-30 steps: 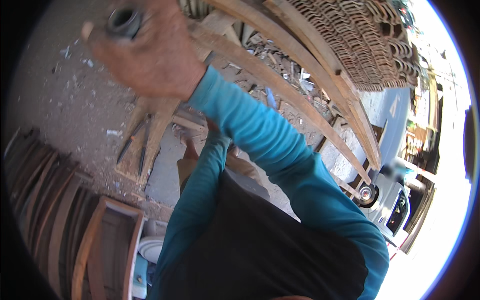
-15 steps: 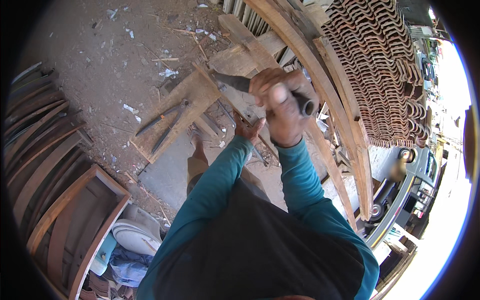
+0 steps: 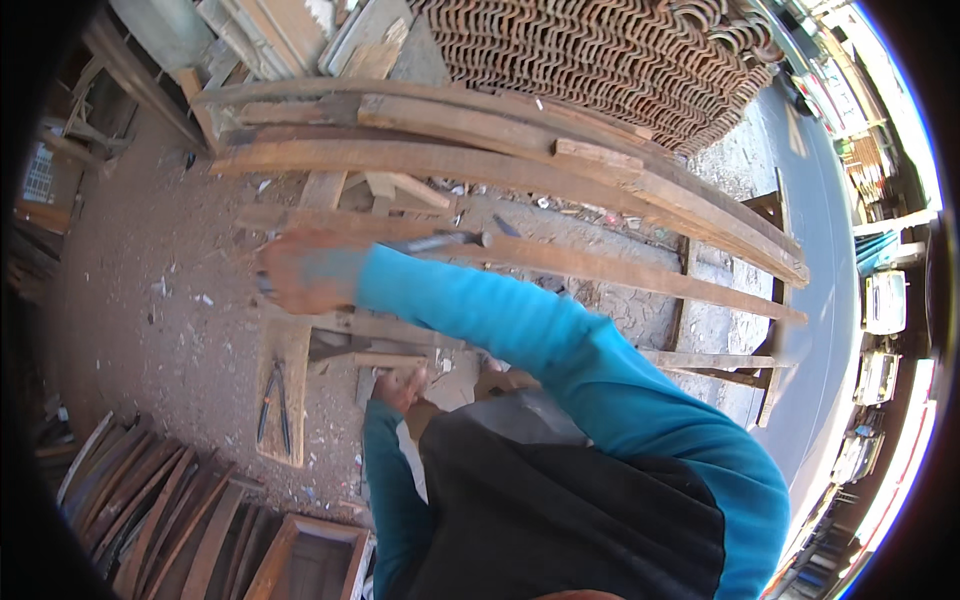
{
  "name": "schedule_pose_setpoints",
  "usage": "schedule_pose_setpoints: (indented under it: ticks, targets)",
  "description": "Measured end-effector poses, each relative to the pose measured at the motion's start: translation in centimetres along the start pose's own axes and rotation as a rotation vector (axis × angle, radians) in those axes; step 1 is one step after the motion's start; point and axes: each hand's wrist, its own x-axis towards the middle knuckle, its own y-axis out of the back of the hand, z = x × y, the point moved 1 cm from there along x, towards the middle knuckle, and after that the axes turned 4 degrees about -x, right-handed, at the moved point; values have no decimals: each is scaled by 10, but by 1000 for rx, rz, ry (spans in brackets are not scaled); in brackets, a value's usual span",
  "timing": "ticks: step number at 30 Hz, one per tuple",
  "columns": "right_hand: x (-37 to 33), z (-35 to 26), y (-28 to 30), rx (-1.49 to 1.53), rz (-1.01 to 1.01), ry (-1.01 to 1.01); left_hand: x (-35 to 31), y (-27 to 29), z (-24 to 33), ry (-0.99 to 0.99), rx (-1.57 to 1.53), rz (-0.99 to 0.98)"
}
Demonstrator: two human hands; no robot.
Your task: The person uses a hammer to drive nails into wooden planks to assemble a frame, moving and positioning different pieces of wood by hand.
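Observation:
My right hand (image 3: 312, 270) reaches far to the left over the wooden bench plank (image 3: 285, 350). Motion smears it, and its fingers and anything in them are hidden. Close to my body, my left hand (image 3: 400, 388) is closed at the edge of a short wooden piece (image 3: 385, 360). A dark tool with a round hollow end (image 3: 455, 241) lies along a long timber, just beyond my right forearm. Pincers with long handles (image 3: 273, 410) rest on the near part of the plank.
Long curved timbers (image 3: 480, 180) stretch across the far side, with stacked roof tiles (image 3: 590, 60) behind them. Curved wooden slats (image 3: 170, 510) and a wooden frame (image 3: 310, 560) stand at the lower left. Scraps litter the ground.
My right hand has swung left and away from the tube-ended tool, which it held before. The view has turned, and more timbers show. My left hand stays low near the wood.

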Motion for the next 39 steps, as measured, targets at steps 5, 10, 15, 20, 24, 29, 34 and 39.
schedule_pose_setpoints:
  ticks: [5,10,15,20,24,29,34,39]
  targets:
    - [-245,40,113,143,515,-581,54,-50,85,-268,-86,-82]
    - [-405,1,133,164,587,-999,176,-162,262,-971,399,226]
    - [-486,-22,106,113,685,-1210,252,-237,326,-912,808,89]
    - [-509,-16,73,288,793,-1333,272,-233,331,-960,891,77]
    - [-480,-17,82,461,771,-1286,242,-195,293,-979,665,76]
    - [-421,-44,105,552,650,-801,155,-97,173,-771,192,102]
    - [-338,-57,114,572,620,-560,32,4,63,-551,104,358]
    - [-261,-77,89,480,597,-428,-10,80,-37,-208,-2,584]
